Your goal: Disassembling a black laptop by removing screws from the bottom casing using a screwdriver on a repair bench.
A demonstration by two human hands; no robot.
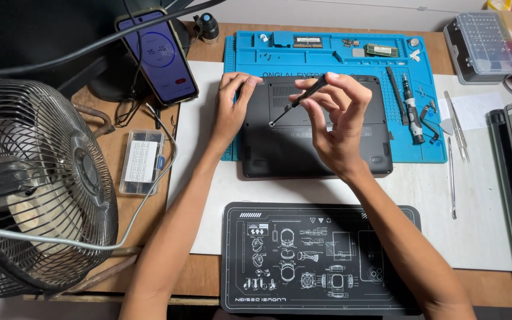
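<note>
In the head view we are looking down at a black laptop lying upside down (315, 139) on a blue silicone repair mat (241, 65), at the centre of a wooden worktop (105, 157) covered by a white sheet. Our right hand (336, 121) is pinching a slim black precision screwdriver (303, 96) between thumb and fingertips, the other fingers curling loosely; the shaft is tilting down toward 8 o'clock, and its tip is touching the laptop's base near the left part of the panel. Our left hand (232, 109) is resting flat and open on the laptop's upper left corner, gripping nothing, the fingertips pointing toward 1 o'clock.

At 12 o'clock from the laptop, the mat's shallow trays are holding two green memory modules (307, 42) and small screws. At 3 o'clock a second black-and-silver screwdriver (412, 112) is lying on the mat, and just beyond it, metal tweezers (456, 127) are lying on the white sheet. At 6 o'clock a black rectangular mat with white line drawings (321, 258) is sitting near the worktop's front edge. At 9 o'clock a clear plastic parts box (142, 161) is lying on the wood, with a round wire-cage metal fan (34, 189) farther out. At 10 o'clock a smartphone with a lit screen (156, 54) is leaning upright. At 2 o'clock a grey case with a clear lid holding screwdriver bits (482, 44) is sitting well apart from our hands.
</note>
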